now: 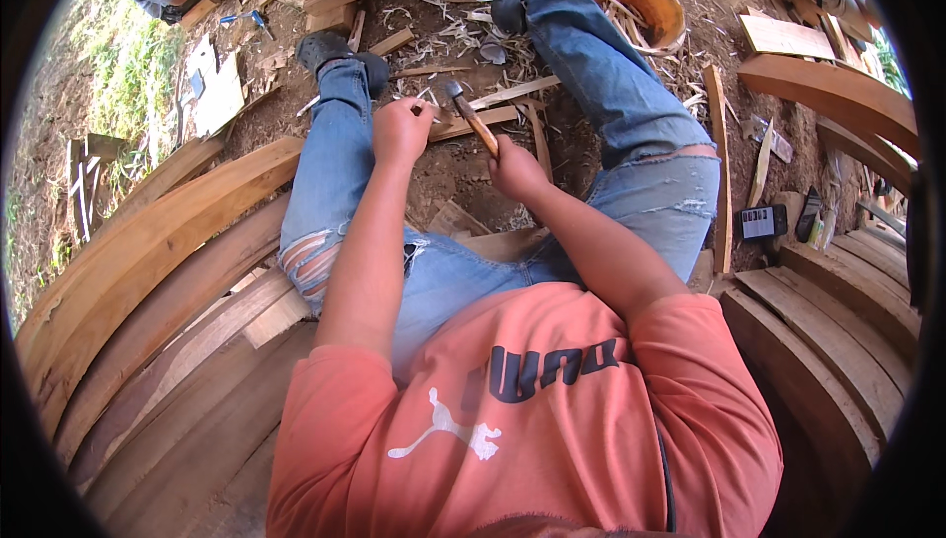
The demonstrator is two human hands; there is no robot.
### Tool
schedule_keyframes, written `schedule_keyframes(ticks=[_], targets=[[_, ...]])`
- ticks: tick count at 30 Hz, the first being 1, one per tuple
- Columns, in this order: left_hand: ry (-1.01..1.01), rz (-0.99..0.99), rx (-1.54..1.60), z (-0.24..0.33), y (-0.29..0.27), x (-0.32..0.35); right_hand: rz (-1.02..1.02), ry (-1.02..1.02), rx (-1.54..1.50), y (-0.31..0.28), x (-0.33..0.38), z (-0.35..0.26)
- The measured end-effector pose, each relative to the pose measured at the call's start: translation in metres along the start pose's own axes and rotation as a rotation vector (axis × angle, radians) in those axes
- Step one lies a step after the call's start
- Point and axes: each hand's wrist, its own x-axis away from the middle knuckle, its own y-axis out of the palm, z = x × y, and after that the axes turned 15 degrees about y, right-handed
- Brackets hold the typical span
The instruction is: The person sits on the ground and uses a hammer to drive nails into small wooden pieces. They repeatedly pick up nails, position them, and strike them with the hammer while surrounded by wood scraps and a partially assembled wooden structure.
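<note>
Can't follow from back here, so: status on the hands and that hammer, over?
Right hand: gripping hammer. Left hand: curled, contents unclear. Possible clutter: wood strips and shavings on the ground.

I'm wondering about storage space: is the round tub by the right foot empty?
Not empty: wood strips lie inside the round tub, visible through its open top.

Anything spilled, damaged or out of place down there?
Wood shavings lie strewn beyond the wooden-handled tool, like unswept waste. The jeans are torn at both knees, and a phone lies exposed right of a plank.
</note>
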Motion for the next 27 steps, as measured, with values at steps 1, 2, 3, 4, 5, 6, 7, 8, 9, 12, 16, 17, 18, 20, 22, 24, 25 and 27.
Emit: schedule_keyframes(ticks=[1,2,3,4,5,6,7,8,9,12,16,17,18,20,22,24,25,27], targets=[[0.007,-0.002,-0.014,0.0,-0.001,0.0,0.002,-0.007,-0.01,0.0,0.0,0.001],[0.013,-0.004,-0.027,0.001,-0.002,0.0,0.004,-0.014,-0.02,0.0,-0.001,0.001],[0.001,-0.025,-0.023,0.002,-0.002,-0.001,0.007,-0.026,-0.05,0.0,-0.002,0.001],[-0.015,-0.045,-0.021,0.005,-0.004,-0.001,0.008,-0.04,-0.079,-0.002,0.0,-0.004],[-0.031,-0.064,-0.019,0.007,-0.005,0.0,0.008,-0.053,-0.109,-0.003,0.002,-0.009],[-0.032,-0.064,-0.016,0.006,-0.005,0.001,-0.022,-0.032,-0.076,0.0,0.0,-0.011],[-0.024,-0.064,-0.011,0.005,-0.004,-0.001,-0.044,-0.01,-0.048,0.003,-0.006,-0.009],[-0.015,-0.064,-0.007,0.005,-0.003,-0.001,-0.065,0.012,-0.02,0.006,-0.011,-0.006],[-0.007,-0.048,-0.001,0.004,-0.003,0.0,-0.068,0.042,-0.001,0.009,-0.013,-0.002],[0.01,-0.022,-0.003,0.001,-0.001,-0.003,-0.053,0.096,0.009,0.011,-0.024,0.007],[-0.026,-0.032,-0.028,0.001,-0.003,-0.001,-0.009,0.054,-0.07,-0.005,-0.019,-0.009],[-0.026,-0.026,-0.033,0.001,-0.003,-0.001,0.006,0.033,-0.096,-0.008,-0.019,-0.013],[-0.025,-0.029,-0.021,0.003,-0.004,0.0,0.018,0.005,-0.105,-0.011,-0.017,-0.015],[-0.009,-0.035,-0.004,0.003,-0.005,-0.002,0.016,-0.009,-0.119,-0.011,-0.018,-0.013],[0.011,-0.024,-0.022,0.001,-0.003,-0.002,-0.001,-0.018,-0.122,-0.01,-0.017,-0.014],[0.025,-0.012,-0.032,-0.003,-0.001,-0.001,-0.032,-0.021,-0.112,-0.01,-0.014,-0.016],[0.029,-0.005,-0.032,-0.003,-0.002,-0.001,-0.025,-0.038,-0.128,-0.01,-0.011,-0.019],[0.019,-0.016,-0.057,-0.001,-0.001,-0.001,-0.013,-0.073,-0.159,-0.01,-0.004,-0.024]])
